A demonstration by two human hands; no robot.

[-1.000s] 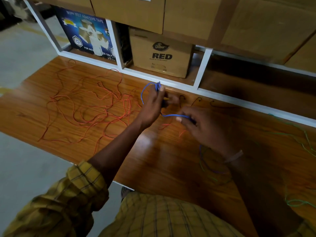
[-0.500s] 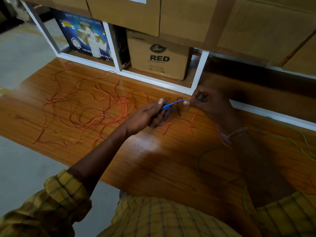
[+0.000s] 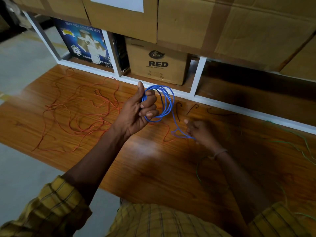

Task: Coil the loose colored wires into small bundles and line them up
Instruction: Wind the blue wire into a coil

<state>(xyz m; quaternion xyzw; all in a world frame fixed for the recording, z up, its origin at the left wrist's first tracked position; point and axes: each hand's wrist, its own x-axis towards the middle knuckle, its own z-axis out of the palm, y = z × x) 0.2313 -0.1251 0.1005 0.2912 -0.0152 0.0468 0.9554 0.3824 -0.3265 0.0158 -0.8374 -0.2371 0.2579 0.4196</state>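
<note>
Fingers of your left hand (image 3: pixel 136 110) curl round blue wire (image 3: pixel 166 101) coil above table (image 3: pixel 145 168); right hand (image 3: pixel 200 132), blurred, pinches its tail at five o'clock; orange wires (image 3: pixel 82 113) sprawl at nine o'clock

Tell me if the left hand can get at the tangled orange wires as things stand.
Probably not yet: the left hand grips the coiled blue wire. The tangled orange wires lie loose on the wooden table just left of it, nothing between.
</note>
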